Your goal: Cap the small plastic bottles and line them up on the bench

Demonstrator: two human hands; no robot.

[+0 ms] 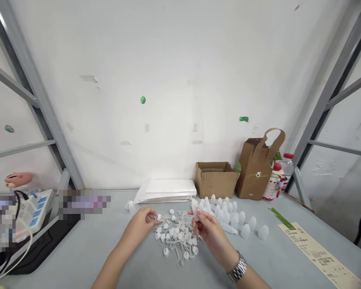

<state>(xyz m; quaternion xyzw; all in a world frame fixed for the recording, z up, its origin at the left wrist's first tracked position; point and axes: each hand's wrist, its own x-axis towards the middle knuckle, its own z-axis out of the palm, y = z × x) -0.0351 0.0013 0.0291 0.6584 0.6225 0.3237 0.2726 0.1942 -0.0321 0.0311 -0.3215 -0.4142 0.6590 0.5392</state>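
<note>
My right hand (pixel 207 225) is closed around a small translucent plastic bottle (pixel 195 209), held upright above the table. My left hand (pixel 143 220) is at the left edge of a pile of white caps with strap loops (pixel 179 235). Its thumb and fingertips are pinched together on one white cap (pixel 159 217). Just beyond my right hand stand several translucent bottles (pixel 234 219), and one lies on its side (pixel 228 228). Another bottle with a loop on it (pixel 131 206) stands behind my left hand.
White padded envelopes (pixel 167 190) lie by the wall, beside an open cardboard box (pixel 216 183) and a brown paper bag (pixel 254 176). Red-capped bottles stand at the far right. A printed paper strip (pixel 320 255) lies at right, a power strip (pixel 39 212) at left.
</note>
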